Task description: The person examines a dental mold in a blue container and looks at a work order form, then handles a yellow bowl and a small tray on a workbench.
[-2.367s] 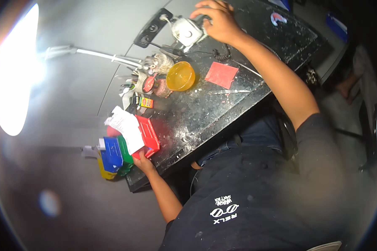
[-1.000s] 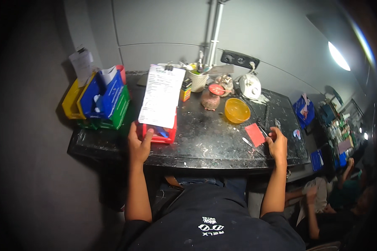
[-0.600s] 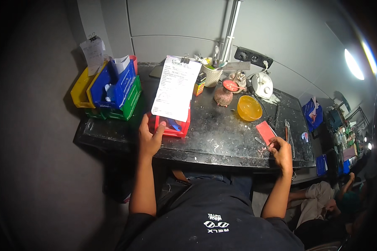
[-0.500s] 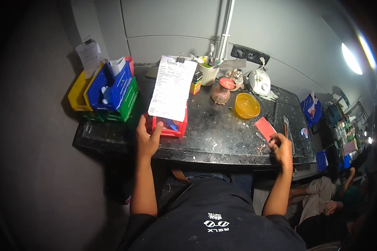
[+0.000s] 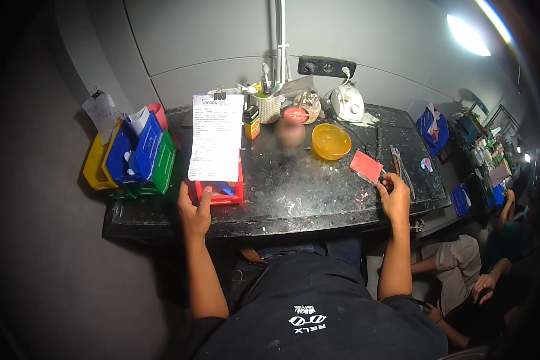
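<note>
My left hand [image 5: 194, 211] grips the near left corner of a small red bin [image 5: 239, 193], with the thumb over its front rim. Inside, something blue shows in part. A white printed form [image 5: 215, 141], held by a black binder clip [image 5: 219, 93], lies over the bin and hides most of its inside. On the right, my right hand [image 5: 395, 195] is closed, its fingertips at the near right corner of a flat red rectangular sheet [image 5: 366, 165]. A thin dark piece shows at those fingertips; its kind is unclear. Beyond the sheet stands a yellow bowl [image 5: 332, 142].
Blue, yellow and green bins [image 5: 143, 153] stack at the left. A blurred round pot [image 5: 290, 133], a small yellow-black box [image 5: 251, 123], a tool basket [image 5: 267, 107] and a white device [image 5: 347, 103] stand at the back. Slim tools [image 5: 402, 172] lie right. Another person [image 5: 456, 258] sits far right.
The whole view has shifted and turned slightly. The red sheet at my right hand has changed its angle and shows broader. My left hand stays on the red bin.
</note>
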The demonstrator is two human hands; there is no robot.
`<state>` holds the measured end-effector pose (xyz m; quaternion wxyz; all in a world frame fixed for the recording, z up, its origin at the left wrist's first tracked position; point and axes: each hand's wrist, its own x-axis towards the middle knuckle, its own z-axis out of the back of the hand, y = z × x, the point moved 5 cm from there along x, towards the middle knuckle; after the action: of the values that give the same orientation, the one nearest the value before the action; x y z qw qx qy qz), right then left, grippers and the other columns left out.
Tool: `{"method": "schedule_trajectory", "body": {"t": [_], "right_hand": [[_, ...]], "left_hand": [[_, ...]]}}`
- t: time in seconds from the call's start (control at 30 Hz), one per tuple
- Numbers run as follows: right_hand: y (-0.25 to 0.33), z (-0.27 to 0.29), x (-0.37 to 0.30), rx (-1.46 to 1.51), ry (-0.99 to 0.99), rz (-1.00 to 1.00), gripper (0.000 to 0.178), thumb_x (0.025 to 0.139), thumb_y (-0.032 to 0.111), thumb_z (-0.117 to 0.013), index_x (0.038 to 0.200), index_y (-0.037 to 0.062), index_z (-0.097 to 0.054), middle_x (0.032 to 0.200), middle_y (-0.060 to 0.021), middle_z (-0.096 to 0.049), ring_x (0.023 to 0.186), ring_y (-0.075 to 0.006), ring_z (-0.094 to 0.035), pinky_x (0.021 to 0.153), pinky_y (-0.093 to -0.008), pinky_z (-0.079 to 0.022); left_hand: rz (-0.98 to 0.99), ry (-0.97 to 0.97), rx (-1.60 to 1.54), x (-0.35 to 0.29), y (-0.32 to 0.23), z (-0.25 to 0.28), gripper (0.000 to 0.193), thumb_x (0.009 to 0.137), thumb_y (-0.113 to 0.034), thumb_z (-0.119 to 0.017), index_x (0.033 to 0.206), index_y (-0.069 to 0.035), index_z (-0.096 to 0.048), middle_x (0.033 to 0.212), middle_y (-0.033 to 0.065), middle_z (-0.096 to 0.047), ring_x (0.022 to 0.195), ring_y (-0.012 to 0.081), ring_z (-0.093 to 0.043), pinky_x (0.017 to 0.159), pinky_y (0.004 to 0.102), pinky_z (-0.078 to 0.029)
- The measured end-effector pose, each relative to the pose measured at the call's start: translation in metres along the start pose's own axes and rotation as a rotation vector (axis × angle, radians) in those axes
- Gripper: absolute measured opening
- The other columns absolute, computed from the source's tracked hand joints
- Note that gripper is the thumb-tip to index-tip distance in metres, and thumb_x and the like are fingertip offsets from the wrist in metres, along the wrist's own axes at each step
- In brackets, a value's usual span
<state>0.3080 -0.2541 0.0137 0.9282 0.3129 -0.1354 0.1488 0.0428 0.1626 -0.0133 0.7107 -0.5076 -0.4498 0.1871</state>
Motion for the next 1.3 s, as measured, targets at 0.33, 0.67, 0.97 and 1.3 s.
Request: {"method": "schedule_trajectory", "body": {"t": [0.33,0.67,0.97,1.3], "right_hand": [[0.175,-0.036,-0.036,0.39,0.134,0.8,0.031,0.085,0.012,-0.072,0.113,0.0028,-0.064,0.107,-0.0162,-0.067,0.103,-0.0332,-0.064,0.092,-0.0415,-0.05],[0.303,-0.161,0.039,0.038,0.147,0.745,0.043,0.078,0.006,-0.061,0.118,-0.0055,-0.052,0.118,-0.0319,-0.055,0.105,-0.0449,-0.061,0.084,-0.046,-0.056],[0.298,-0.185,0.054,0.155,0.023,0.611,0.025,0.086,0.005,-0.055,0.109,-0.0047,-0.054,0.108,-0.0274,-0.061,0.088,-0.0397,-0.067,0.074,-0.0434,-0.058],[0.303,-0.163,0.043,0.167,-0.008,0.689,0.017,0.083,0.006,-0.057,0.098,-0.0023,-0.058,0.091,-0.0214,-0.064,0.086,-0.0362,-0.067,0.072,-0.0442,-0.056]], "left_hand": [[-0.009,-0.016,0.04,-0.001,0.003,0.006,0.035,0.087,-0.008,-0.065,0.119,0.004,-0.056,0.107,0.0121,-0.065,0.096,0.0199,-0.062,0.088,0.0334,-0.048],[0.005,-0.06,-0.063,0.001,0.025,0.007,0.034,0.088,-0.005,-0.066,0.118,0.007,-0.055,0.107,0.0113,-0.063,0.095,0.0189,-0.059,0.088,0.0319,-0.048],[-0.021,-0.04,-0.005,0.002,0.023,0.008,0.044,0.088,-0.001,-0.063,0.128,0.011,-0.05,0.12,0.0179,-0.06,0.108,0.0246,-0.057,0.099,0.0344,-0.043],[0.017,-0.04,-0.028,0.006,0.043,0.018,0.043,0.089,-0.002,-0.062,0.127,0.012,-0.051,0.123,0.0189,-0.059,0.111,0.0256,-0.056,0.102,0.0358,-0.04]]}}
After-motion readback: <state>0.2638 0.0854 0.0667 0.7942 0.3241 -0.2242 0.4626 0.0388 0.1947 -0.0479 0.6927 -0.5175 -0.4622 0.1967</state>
